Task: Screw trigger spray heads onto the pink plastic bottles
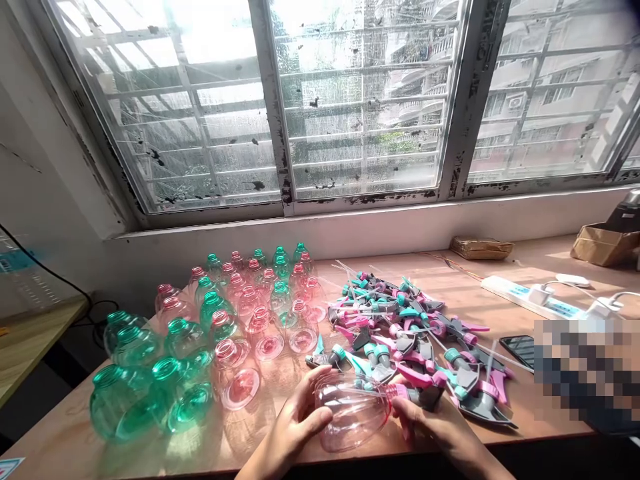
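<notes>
The pink spray bottle [353, 413] lies on its side at the bottom centre of the frame, over the wooden table [530, 261]. The left hand [295, 423] cups its base with curled fingers. The right hand [433, 427] wraps its fingers round the neck, beside the trigger sprayer [425, 395].

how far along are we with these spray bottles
Done: none of the standing bottles wears a head yet. In hand: left hand and right hand hold a pink bottle on its side, a trigger head at its neck. Left: those open bottles and the pile of trigger heads.
</notes>
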A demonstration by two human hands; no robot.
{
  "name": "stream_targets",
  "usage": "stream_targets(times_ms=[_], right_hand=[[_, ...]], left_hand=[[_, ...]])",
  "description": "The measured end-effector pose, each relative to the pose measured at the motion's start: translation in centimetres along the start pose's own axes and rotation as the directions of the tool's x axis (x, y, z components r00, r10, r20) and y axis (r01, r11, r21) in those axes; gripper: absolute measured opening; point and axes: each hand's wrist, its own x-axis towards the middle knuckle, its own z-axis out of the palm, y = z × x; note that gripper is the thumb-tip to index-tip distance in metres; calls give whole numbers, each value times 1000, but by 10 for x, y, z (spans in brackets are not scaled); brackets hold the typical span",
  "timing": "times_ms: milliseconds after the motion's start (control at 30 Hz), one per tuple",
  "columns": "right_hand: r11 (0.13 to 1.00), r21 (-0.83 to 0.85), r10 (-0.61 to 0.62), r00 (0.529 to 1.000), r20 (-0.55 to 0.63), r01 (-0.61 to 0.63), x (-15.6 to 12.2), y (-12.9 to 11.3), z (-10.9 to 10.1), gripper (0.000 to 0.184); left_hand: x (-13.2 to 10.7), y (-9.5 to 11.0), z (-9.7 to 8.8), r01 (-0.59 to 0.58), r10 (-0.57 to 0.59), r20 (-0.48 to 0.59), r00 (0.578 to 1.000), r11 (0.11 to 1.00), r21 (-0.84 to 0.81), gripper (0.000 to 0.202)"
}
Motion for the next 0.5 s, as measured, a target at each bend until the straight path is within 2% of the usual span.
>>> stream_targets(times_ms=[100,233,400,500], right_hand=[[999,45,-23,1000,-7,23,2,4,-1,50],[998,60,-9,1000,-4,10,2,5,-2,50],[999,-40,-19,1000,11,19,0,-1,-1,51],[995,-81,-54,999,-11,52,-1,-3,1,50]], left_hand=[[-1,-6,-3,-40,44,64,997,997,-70,73],[0,-18,-9,-86,87,61,994,996,-20,86],[3,-32,-15,-89,100,170,980,994,-69,96],[2,-32,-15,-109,114,163,980,993,-40,106]])
